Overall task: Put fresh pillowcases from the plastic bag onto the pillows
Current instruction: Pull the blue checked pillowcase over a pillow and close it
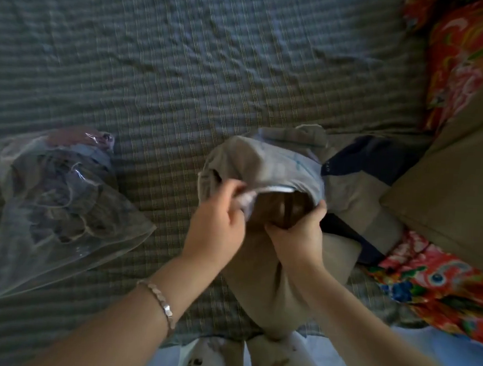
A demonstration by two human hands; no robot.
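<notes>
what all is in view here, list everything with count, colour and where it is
pillowcase: one, grey, pulled partway over the top end of the pillow
pillow: one, tan, centre, held up on end
plastic bag: one, clear, lying on the bed at left, dark folded fabric inside
bed sheet: one, grey-green striped, under everything
tan cushion: one for sure, at the right edge
navy fabric: one piece, dark blue, behind the pillow
floral fabric: two patches, red flowered, top right and lower right
bracelet: one, silver, on the left wrist
left hand: pinches the pillowcase's open rim
right hand: grips the pillow at the case's mouth
</notes>
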